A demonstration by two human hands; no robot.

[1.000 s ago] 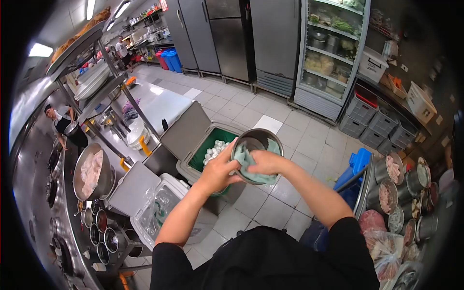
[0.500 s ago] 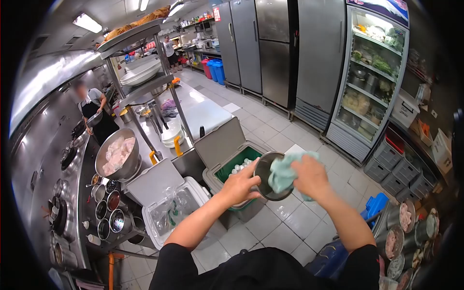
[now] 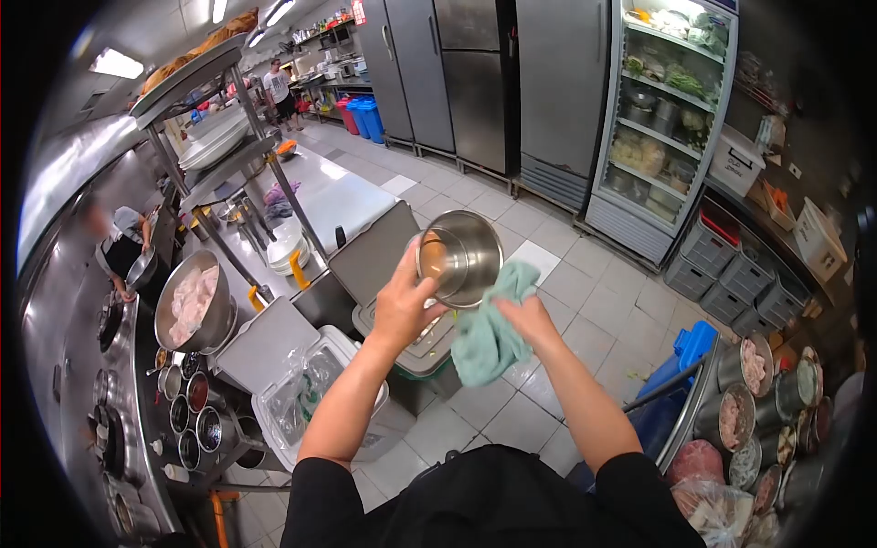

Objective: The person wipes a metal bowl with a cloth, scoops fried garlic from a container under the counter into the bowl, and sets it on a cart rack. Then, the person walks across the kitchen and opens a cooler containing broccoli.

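Observation:
My left hand (image 3: 402, 301) grips a round stainless steel pot (image 3: 482, 248) by its side, thumb near the rim. The pot is tilted, its open mouth facing me, and its inside looks shiny. A pale green cloth (image 3: 489, 342) hangs bunched from my right hand (image 3: 530, 321), just below the pot's lower right rim. Whether the cloth touches the rim I cannot tell. Beneath my left hand stands a bin (image 3: 425, 356) with its grey lid raised; the pot and hand hide part of it.
Left of my arm is an open bin (image 3: 365, 416) holding clear plastic bags. A large bowl of pale meat (image 3: 190, 306) sits near sauce pots (image 3: 208, 427). On the right, a counter carries several meat containers (image 3: 738, 416). A co-worker (image 3: 128, 242) stands far left.
The pot has tipped so its mouth faces me. My right hand has drawn the cloth out of the pot, down and to the left. The view has turned rightward.

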